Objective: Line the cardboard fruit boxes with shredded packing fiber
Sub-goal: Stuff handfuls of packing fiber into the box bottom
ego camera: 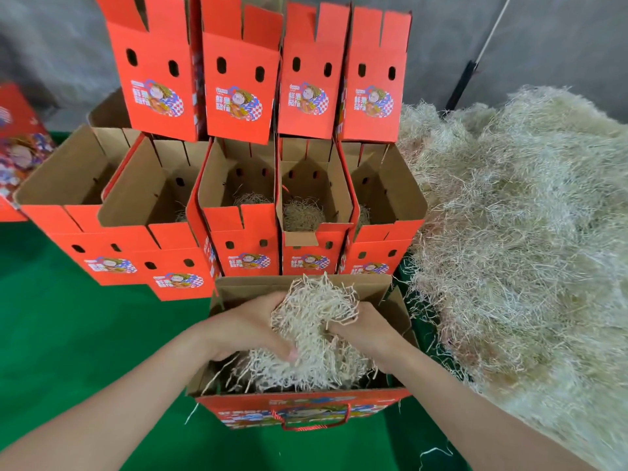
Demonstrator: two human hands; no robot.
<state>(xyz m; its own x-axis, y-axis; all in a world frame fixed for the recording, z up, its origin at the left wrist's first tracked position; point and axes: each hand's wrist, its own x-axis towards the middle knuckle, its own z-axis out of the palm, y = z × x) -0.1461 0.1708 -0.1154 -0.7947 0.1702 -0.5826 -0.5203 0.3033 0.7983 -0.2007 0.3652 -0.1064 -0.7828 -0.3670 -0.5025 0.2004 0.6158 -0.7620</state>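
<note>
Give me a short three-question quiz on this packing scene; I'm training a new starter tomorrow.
1. True or false: the left hand and right hand both grip a wad of fiber at the open top of the nearest box.
2. Multiple choice: the loose fiber pile lies A) on the person's left, B) on the person's right, C) inside the far stacked boxes.
3. Fill in: the handle on the nearest box's front is a red ____.

Key: 1 true; 2 B; 3 rope.
</note>
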